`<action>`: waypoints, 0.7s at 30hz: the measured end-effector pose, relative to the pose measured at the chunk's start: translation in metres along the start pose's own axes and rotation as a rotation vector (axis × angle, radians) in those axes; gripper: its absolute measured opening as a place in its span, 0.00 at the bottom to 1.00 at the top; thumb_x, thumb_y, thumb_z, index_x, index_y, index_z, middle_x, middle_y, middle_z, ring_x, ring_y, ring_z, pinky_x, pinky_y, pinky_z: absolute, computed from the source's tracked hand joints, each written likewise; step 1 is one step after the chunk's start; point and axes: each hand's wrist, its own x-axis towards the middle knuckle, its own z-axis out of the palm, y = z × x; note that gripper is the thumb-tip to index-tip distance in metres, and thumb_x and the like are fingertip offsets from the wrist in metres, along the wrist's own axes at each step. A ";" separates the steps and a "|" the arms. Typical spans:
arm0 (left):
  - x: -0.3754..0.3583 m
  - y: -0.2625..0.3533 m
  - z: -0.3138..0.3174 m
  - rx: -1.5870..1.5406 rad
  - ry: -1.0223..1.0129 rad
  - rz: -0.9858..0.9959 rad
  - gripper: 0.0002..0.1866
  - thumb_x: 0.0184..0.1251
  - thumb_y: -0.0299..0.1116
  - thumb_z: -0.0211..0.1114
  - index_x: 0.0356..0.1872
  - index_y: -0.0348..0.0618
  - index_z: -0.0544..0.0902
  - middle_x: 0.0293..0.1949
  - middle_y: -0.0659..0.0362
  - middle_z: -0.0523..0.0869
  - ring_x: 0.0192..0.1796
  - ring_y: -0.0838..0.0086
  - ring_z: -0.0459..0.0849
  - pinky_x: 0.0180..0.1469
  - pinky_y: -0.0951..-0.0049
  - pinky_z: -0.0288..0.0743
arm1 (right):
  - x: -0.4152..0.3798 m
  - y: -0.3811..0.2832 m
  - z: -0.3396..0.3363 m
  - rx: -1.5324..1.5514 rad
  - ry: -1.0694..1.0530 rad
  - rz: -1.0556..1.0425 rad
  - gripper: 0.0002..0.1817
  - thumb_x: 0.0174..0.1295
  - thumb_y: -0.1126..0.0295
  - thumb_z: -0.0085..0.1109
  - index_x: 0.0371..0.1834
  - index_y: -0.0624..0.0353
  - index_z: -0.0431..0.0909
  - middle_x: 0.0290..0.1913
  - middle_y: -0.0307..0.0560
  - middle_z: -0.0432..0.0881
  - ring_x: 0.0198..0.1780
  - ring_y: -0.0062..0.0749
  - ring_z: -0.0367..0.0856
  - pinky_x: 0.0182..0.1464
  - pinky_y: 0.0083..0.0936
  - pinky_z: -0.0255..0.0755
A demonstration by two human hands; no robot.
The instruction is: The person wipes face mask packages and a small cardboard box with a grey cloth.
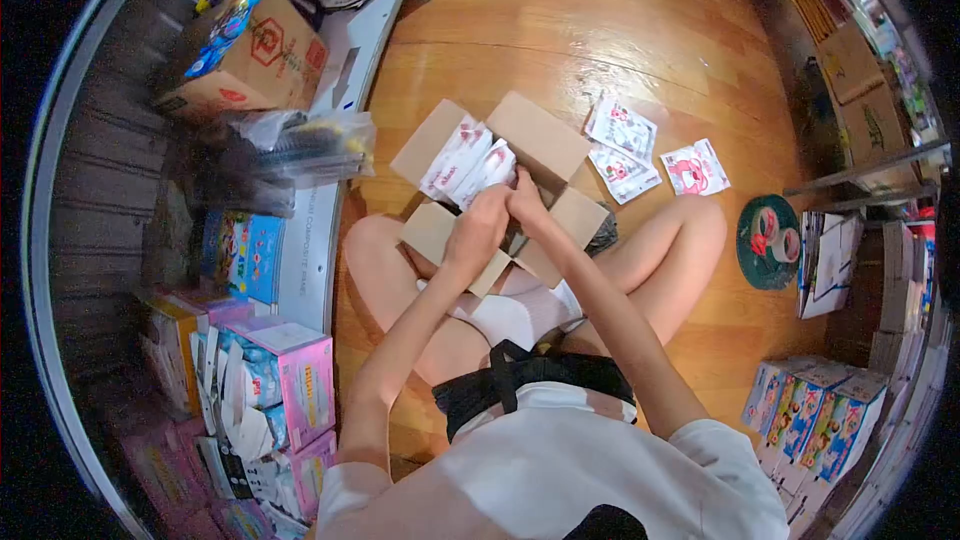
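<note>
An open cardboard box (545, 145), its flaps folded outward, sits between my crossed legs. White packets with pink print (457, 160) stand in its far left part. My left hand (478, 227) is closed over the near end of the packets. Beside it my right hand (527, 202) has its fingers closed at the edge of the rightmost white packet (492, 172). The two hands touch or nearly touch, and they hide the packets' lower ends and much of the box's inside.
On the wooden floor, to the right, lie several loose packets (622, 130) and a pink cartoon packet (696, 169). A round green tray (768, 275) holds tape rolls. Shelves flank both sides, with a carton (265, 55), pink boxes (305, 380) and colourful boxes (815, 425).
</note>
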 end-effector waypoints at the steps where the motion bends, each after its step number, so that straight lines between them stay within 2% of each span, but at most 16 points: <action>1: 0.002 -0.002 -0.002 0.010 -0.018 -0.033 0.14 0.63 0.21 0.56 0.51 0.38 0.76 0.47 0.46 0.80 0.52 0.52 0.78 0.52 0.59 0.75 | 0.005 0.006 0.003 -0.054 0.047 -0.029 0.33 0.60 0.74 0.54 0.70 0.60 0.57 0.57 0.55 0.75 0.55 0.36 0.76 0.55 0.31 0.72; 2: 0.004 -0.005 -0.006 0.021 -0.036 -0.067 0.15 0.64 0.23 0.54 0.52 0.38 0.75 0.46 0.46 0.80 0.51 0.51 0.78 0.51 0.58 0.75 | 0.013 0.011 0.002 0.093 -0.058 0.086 0.33 0.60 0.75 0.53 0.70 0.58 0.57 0.54 0.51 0.76 0.45 0.31 0.79 0.40 0.28 0.76; 3: 0.007 -0.007 -0.007 0.034 -0.053 -0.102 0.15 0.66 0.24 0.52 0.53 0.38 0.75 0.45 0.45 0.80 0.50 0.51 0.78 0.50 0.56 0.75 | 0.011 0.009 0.000 0.176 -0.079 0.133 0.33 0.60 0.74 0.53 0.71 0.57 0.56 0.53 0.50 0.76 0.42 0.30 0.79 0.37 0.27 0.76; 5: 0.006 -0.006 -0.003 0.096 -0.058 -0.064 0.15 0.63 0.23 0.55 0.52 0.38 0.75 0.47 0.48 0.78 0.50 0.52 0.78 0.50 0.57 0.75 | -0.002 -0.010 -0.008 0.340 -0.124 0.222 0.33 0.62 0.73 0.52 0.72 0.55 0.55 0.50 0.47 0.76 0.37 0.27 0.78 0.30 0.25 0.74; 6: 0.005 -0.002 -0.003 0.139 -0.059 -0.037 0.15 0.63 0.23 0.56 0.51 0.38 0.75 0.48 0.49 0.78 0.51 0.53 0.78 0.50 0.58 0.75 | -0.017 -0.032 -0.022 0.310 -0.196 0.297 0.30 0.65 0.71 0.51 0.71 0.56 0.57 0.53 0.50 0.77 0.42 0.30 0.81 0.38 0.26 0.77; 9: 0.004 -0.005 -0.003 0.184 -0.080 -0.019 0.15 0.61 0.23 0.60 0.49 0.36 0.76 0.51 0.51 0.75 0.52 0.55 0.78 0.50 0.58 0.75 | -0.064 -0.086 -0.076 0.231 -0.335 -0.003 0.32 0.65 0.69 0.54 0.72 0.61 0.59 0.56 0.58 0.78 0.48 0.35 0.82 0.47 0.25 0.76; 11: 0.002 -0.007 0.000 0.175 -0.046 -0.029 0.14 0.61 0.24 0.60 0.48 0.35 0.77 0.50 0.51 0.75 0.51 0.55 0.78 0.50 0.58 0.75 | -0.072 -0.110 -0.115 0.448 -0.331 -0.192 0.27 0.67 0.67 0.55 0.68 0.63 0.64 0.55 0.55 0.79 0.45 0.33 0.84 0.48 0.25 0.76; 13: 0.000 -0.008 0.005 0.198 -0.035 -0.050 0.13 0.62 0.25 0.60 0.47 0.33 0.78 0.50 0.50 0.75 0.51 0.56 0.78 0.50 0.59 0.76 | -0.040 -0.110 -0.160 0.377 -0.109 -0.418 0.23 0.66 0.70 0.55 0.64 0.62 0.67 0.54 0.53 0.80 0.44 0.32 0.84 0.48 0.23 0.76; 15: -0.003 -0.010 0.011 0.233 0.009 -0.019 0.12 0.63 0.26 0.61 0.47 0.33 0.78 0.50 0.51 0.75 0.51 0.56 0.78 0.49 0.60 0.76 | 0.012 -0.085 -0.209 -0.099 0.231 -0.579 0.28 0.60 0.68 0.62 0.64 0.60 0.67 0.56 0.56 0.78 0.50 0.39 0.82 0.53 0.31 0.75; 18: -0.002 -0.007 0.010 0.232 0.004 -0.035 0.13 0.62 0.27 0.61 0.47 0.33 0.78 0.49 0.51 0.75 0.50 0.57 0.78 0.49 0.60 0.76 | 0.065 -0.028 -0.239 -0.828 0.449 -0.759 0.36 0.53 0.63 0.69 0.66 0.56 0.66 0.59 0.60 0.75 0.58 0.47 0.75 0.55 0.41 0.72; 21: -0.003 -0.012 0.014 0.238 -0.021 -0.051 0.15 0.62 0.29 0.61 0.49 0.34 0.78 0.51 0.51 0.74 0.50 0.57 0.78 0.49 0.61 0.76 | 0.066 -0.011 -0.215 -1.109 0.367 -0.402 0.42 0.47 0.60 0.73 0.67 0.58 0.65 0.62 0.62 0.71 0.65 0.54 0.67 0.57 0.48 0.69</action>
